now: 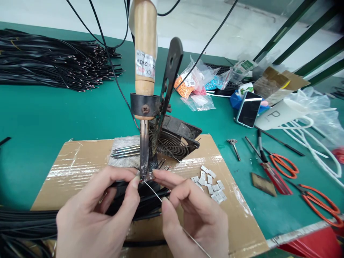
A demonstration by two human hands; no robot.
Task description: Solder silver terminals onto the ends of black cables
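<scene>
Left hand: fingers pinching black wires
Right hand: fingers pinching thin solder wire
Soldering iron: tip just above metal tab

Soldering iron with smooth pale wood handle, scorched metal tip, glossy black plastic cables, dull silver solder wire, matt brown cardboard under shiny tape, matt green mat

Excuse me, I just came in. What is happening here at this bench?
A person holds black cables in the left hand and a thin solder wire in the right hand. The wire's end reaches a small metal tab at the tip of an upright soldering iron. More tabs lie on a cardboard sheet.
</scene>
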